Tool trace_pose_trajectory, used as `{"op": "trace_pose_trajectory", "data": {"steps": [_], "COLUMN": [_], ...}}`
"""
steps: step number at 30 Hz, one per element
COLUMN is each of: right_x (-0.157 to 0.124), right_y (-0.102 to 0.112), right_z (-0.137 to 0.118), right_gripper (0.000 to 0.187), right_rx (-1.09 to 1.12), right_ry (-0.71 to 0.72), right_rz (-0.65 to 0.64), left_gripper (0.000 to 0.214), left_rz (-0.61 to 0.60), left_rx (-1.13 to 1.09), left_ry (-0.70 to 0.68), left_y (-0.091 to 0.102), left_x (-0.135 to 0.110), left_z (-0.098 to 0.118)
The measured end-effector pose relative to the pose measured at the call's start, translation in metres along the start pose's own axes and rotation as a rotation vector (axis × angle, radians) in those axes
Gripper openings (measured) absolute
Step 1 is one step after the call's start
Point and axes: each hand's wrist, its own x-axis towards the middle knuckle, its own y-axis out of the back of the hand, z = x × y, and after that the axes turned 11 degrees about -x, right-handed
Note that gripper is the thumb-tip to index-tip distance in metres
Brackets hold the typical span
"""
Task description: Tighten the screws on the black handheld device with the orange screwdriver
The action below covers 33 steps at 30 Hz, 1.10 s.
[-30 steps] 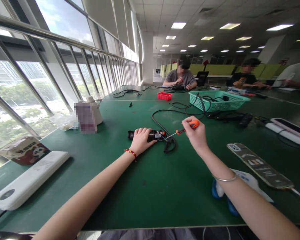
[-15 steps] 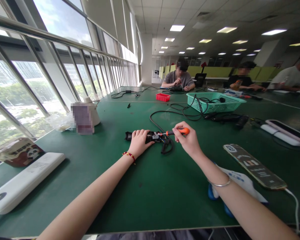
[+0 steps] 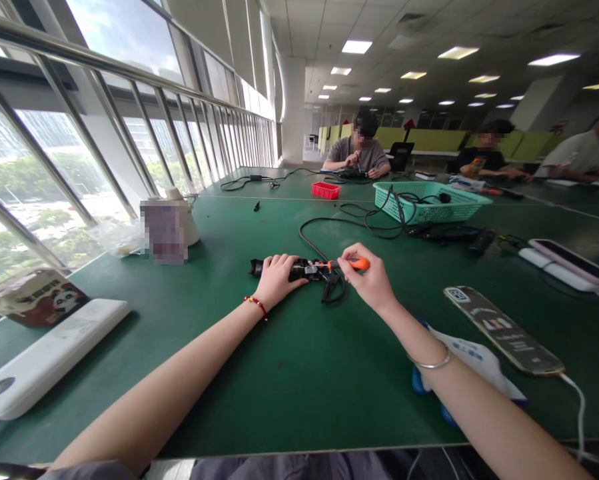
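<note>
Left hand (image 3: 276,283): fingers partly curled over a black device (image 3: 311,270), its exposed wiring (image 3: 323,274) just right of the thumb. Right hand (image 3: 369,280): fingers wrapped around an orange-handled screwdriver (image 3: 360,264), shaft pointing left toward the wiring.

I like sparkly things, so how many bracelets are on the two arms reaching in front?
2: a red-and-gold beaded bracelet by the left hand, and a silver metal bangle around the forearm behind the right hand, which holds an orange-handled screwdriver.
</note>
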Motion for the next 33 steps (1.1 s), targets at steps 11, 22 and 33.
{"op": "trace_pose_trajectory", "data": {"steps": [11, 22, 33], "right_x": [0.0, -0.002, -0.007], "right_y": [0.004, -0.003, 0.003], "right_z": [0.001, 0.003, -0.01], "right_gripper": [0.019, 0.02, 0.015], "right_rx": [0.07, 0.061, -0.089], "right_ry": [-0.023, -0.039, -0.016], "right_rz": [0.066, 0.025, 0.244], "left_gripper": [0.049, 0.048, 0.052], "left_rz": [0.009, 0.016, -0.022], "left_rx": [-0.006, 0.006, 0.006], "left_ry": [-0.008, 0.004, -0.054], "left_y": [0.001, 0.0, 0.0], "left_x": [-0.003, -0.003, -0.012], "left_z": [0.0, 0.002, 0.02]}}
